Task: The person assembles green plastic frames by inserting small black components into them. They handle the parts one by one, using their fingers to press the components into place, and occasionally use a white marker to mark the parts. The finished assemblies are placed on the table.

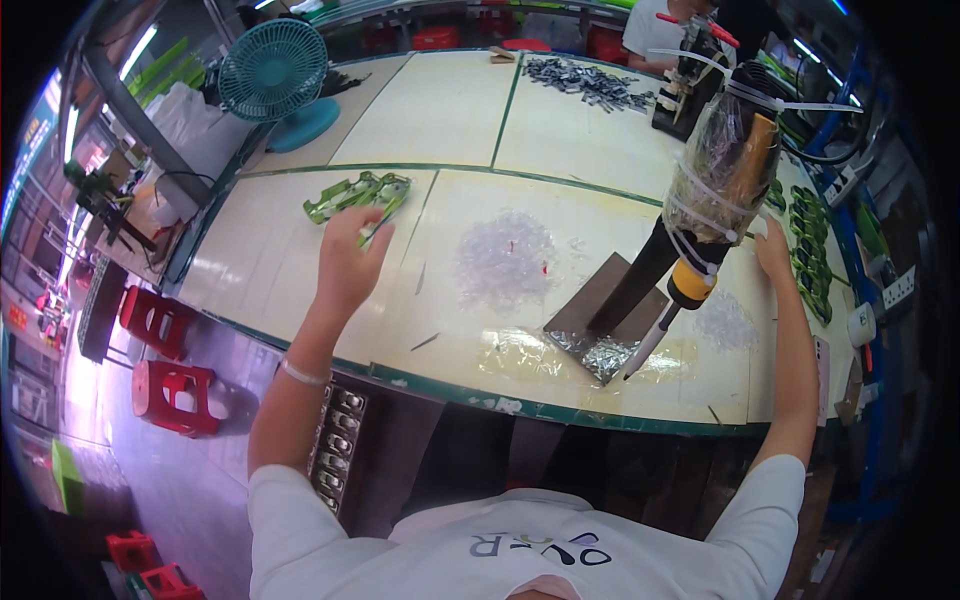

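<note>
My left hand [350, 262] is at the left of the table, its thumb and fingers closed on a green plastic part [373, 236], slightly blurred. Just beyond it lies a loose pile of similar green parts [345, 193]. My right hand [772, 250] reaches along the right side, next to rows of green parts [808, 240]; its fingertips are partly hidden behind the wrapped upright tool, so its grip is unclear. Between my hands a heap of small clear plastic pieces [505, 262] lies on the table, with a few red bits in it.
A plastic-wrapped tool [720, 190] with a yellow collar and thin tip stands over a brown metal base [620, 290]. More clear pieces [725, 322] lie beside it. Farther off are a teal fan [275, 75], dark parts [590, 82], a press [685, 90] and a person [650, 35].
</note>
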`<move>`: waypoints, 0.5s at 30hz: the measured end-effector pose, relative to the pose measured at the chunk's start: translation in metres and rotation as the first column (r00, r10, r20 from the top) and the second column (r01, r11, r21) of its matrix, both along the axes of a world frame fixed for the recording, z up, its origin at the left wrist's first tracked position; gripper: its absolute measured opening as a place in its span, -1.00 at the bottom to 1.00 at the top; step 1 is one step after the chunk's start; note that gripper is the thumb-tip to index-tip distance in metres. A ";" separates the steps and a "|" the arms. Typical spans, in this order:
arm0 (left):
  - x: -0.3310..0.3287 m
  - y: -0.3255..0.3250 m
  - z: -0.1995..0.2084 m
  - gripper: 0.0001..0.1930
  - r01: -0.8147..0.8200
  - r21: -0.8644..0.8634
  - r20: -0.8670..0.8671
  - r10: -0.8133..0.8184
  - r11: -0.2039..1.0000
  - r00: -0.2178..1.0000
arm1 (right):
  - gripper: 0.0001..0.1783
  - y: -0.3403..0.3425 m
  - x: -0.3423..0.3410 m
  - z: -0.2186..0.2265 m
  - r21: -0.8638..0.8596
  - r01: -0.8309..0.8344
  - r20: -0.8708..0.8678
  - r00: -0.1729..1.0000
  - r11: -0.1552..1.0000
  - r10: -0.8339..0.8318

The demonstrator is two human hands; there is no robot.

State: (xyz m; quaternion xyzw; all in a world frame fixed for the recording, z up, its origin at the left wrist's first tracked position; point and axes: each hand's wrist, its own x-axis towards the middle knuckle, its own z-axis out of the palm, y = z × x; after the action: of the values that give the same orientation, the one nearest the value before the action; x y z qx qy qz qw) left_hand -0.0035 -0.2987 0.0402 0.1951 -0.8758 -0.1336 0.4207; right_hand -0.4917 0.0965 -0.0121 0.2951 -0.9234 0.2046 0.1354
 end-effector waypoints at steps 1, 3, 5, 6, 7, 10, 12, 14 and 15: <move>-0.013 -0.016 -0.003 -0.82 -0.039 -0.253 0.035 0.050 0.967 0.998 | -0.49 0.004 0.013 0.002 -0.001 -0.058 0.007 0.998 0.998 0.058; -0.028 -0.036 -0.020 -0.80 -0.152 -0.173 0.250 0.193 0.973 0.949 | -0.57 0.013 0.050 0.011 -0.014 -0.167 0.020 0.986 0.986 0.168; -0.039 -0.057 -0.036 -0.79 -0.252 -0.229 0.421 0.329 0.940 0.846 | -0.64 0.024 0.097 0.028 -0.112 -0.209 0.070 0.974 0.972 0.217; -0.040 -0.061 -0.044 -0.78 -0.293 -0.260 0.504 0.388 0.920 0.771 | -0.67 0.031 0.124 0.034 -0.157 -0.225 0.102 0.965 0.962 0.242; -0.038 -0.066 -0.050 -0.79 -0.304 -0.223 0.446 0.374 0.926 0.813 | -0.71 0.038 0.149 0.040 -0.203 -0.250 0.101 0.956 0.947 0.275; -0.019 -0.059 -0.054 -0.81 -0.308 -0.008 0.252 0.300 0.951 0.920 | -0.83 0.053 0.222 0.053 -0.322 -0.291 0.123 0.931 0.901 0.345; -0.008 -0.021 -0.025 -0.83 -0.214 0.267 0.071 0.203 0.939 0.977 | -0.92 0.053 0.286 0.051 -0.491 -0.246 0.197 0.903 0.836 0.382; 0.013 0.035 0.000 -0.87 0.106 0.717 -0.106 -0.042 0.689 0.993 | -0.92 0.046 0.348 0.054 -0.515 -0.418 0.300 0.730 0.749 0.614; 0.026 0.065 0.005 -0.87 0.231 0.777 -0.182 -0.142 0.586 0.973 | -0.87 0.037 0.372 0.052 -0.553 -0.495 0.314 0.621 0.670 0.718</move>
State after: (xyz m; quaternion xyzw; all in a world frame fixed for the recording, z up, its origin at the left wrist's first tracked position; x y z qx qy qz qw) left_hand 0.0222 -0.2340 0.0455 0.2610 -0.7188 -0.5607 0.3176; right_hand -0.1194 0.1340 0.0399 0.4958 -0.6981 0.4992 -0.1331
